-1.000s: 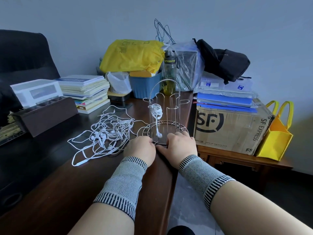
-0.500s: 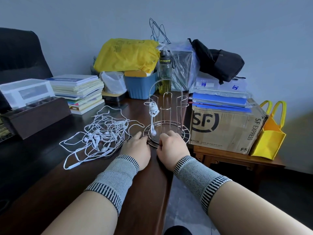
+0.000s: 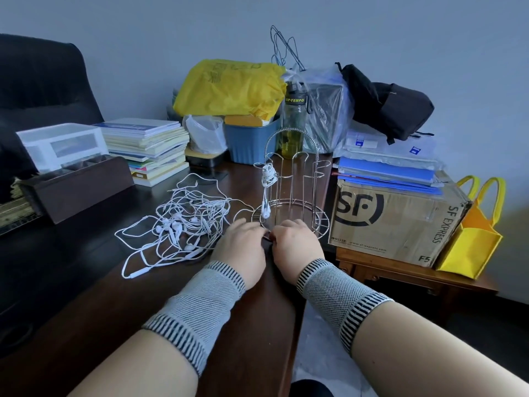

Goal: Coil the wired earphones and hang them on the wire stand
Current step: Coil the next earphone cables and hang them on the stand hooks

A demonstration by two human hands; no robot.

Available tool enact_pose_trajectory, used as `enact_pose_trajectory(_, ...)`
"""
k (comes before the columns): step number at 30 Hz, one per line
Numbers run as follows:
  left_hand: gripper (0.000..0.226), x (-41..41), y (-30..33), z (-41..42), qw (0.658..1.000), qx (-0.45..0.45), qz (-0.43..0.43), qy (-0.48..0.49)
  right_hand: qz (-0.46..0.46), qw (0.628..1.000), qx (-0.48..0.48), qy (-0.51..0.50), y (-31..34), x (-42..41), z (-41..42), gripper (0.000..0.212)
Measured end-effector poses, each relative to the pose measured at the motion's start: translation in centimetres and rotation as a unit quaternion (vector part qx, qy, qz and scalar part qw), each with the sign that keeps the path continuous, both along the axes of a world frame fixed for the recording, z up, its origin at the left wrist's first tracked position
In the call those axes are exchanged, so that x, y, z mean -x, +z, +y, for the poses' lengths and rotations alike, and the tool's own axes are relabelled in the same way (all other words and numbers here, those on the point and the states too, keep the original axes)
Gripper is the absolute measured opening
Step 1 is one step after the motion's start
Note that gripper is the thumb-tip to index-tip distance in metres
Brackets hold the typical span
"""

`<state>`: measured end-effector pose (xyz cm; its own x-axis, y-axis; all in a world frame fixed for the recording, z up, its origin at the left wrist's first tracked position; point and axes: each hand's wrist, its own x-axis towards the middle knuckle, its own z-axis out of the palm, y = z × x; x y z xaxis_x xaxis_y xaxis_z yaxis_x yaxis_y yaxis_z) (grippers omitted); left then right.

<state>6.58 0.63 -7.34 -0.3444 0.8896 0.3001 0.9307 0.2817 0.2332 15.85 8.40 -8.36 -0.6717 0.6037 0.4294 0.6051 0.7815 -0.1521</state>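
Your left hand point(image 3: 243, 242) and right hand point(image 3: 296, 243) rest knuckles-up, touching, at the near rim of the stand point(image 3: 290, 196); whether the curled fingers grip it cannot be told. Left of the stand lies the tangled earphones point(image 3: 183, 224). One coil point(image 3: 268, 177) hangs on its left hook.

A knitted grey wrist support point(image 3: 197, 310) is worn below the left hand point(image 3: 243, 245), and a matching wrist support point(image 3: 337, 299) is worn below the right hand point(image 3: 297, 247). Each band is edged at both ends with short black-and-white ribbed stripes. The forearms are left bare. No rings are seen.
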Motion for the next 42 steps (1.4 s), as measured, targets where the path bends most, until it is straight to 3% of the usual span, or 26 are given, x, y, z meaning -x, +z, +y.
enact_pose_trajectory(2, 0.041, 1.3, 1.1, -1.2, 0.998, -0.062, -0.001, 0.017, 0.032, 0.998, -0.057, 0.021, -0.3, 0.3, 0.1, 0.010)
enact_pose_trajectory(5, 0.033, 4.8, 2.4, -3.2, 0.985, -0.102, -0.042, 0.131, 0.024, 0.994, -0.077, 0.074, -0.1, 1.4, -0.7, 0.020)
enact_pose_trajectory(7, 0.026, 6.8, 2.3, -4.8, 0.971, -0.095, -0.068, 0.208, 0.025, 0.994, -0.014, 0.101, -0.2, 2.4, -1.7, 0.026)
enact_pose_trajectory(10, 0.024, 7.9, 1.8, -6.4, 0.964, -0.008, -0.057, 0.259, 0.066, 0.987, 0.101, 0.106, 0.6, 4.4, -3.6, 0.025)
enact_pose_trajectory(15, 0.032, 9.8, 1.0, -6.1, 0.972, 0.017, -0.062, 0.225, 0.066, 0.981, 0.154, 0.103, 0.4, 6.4, -3.7, 0.033)
enact_pose_trajectory(18, 0.024, 9.9, 0.4, -5.6, 0.980, 0.052, -0.074, 0.176, 0.038, 0.982, 0.144, 0.113, 0.0, 6.3, -3.8, 0.034)
enact_pose_trajectory(22, 0.025, 9.9, 0.0, -5.5, 0.985, 0.028, -0.076, 0.154, -0.018, 0.987, 0.115, 0.114, -0.2, 6.4, -3.5, 0.026)
enact_pose_trajectory(32, 0.013, 10.0, -0.5, -5.0, 0.976, -0.092, -0.122, 0.153, 0.015, 0.986, 0.131, 0.106, -0.2, 6.5, -3.5, 0.021)
enact_pose_trajectory(34, 0.007, 9.8, 0.1, -5.2, 0.958, -0.164, -0.173, 0.161, 0.027, 0.985, 0.139, 0.096, -0.2, 6.4, -3.5, 0.019)
enact_pose_trajectory(37, 0.005, 9.4, 1.2, -5.5, 0.904, -0.273, -0.293, 0.152, 0.113, 0.980, 0.156, 0.053, 0.2, 6.1, -3.2, 0.019)
enact_pose_trajectory(41, 0.025, 8.7, 2.4, -5.5, 0.762, -0.380, -0.516, 0.089, 0.219, 0.961, 0.153, 0.065, 0.4, 5.9, -3.2, 0.035)
enact_pose_trajectory(42, 0.028, 8.4, 2.5, -5.5, 0.746, -0.381, -0.542, 0.070, 0.243, 0.957, 0.137, 0.079, 0.4, 5.9, -3.4, 0.041)
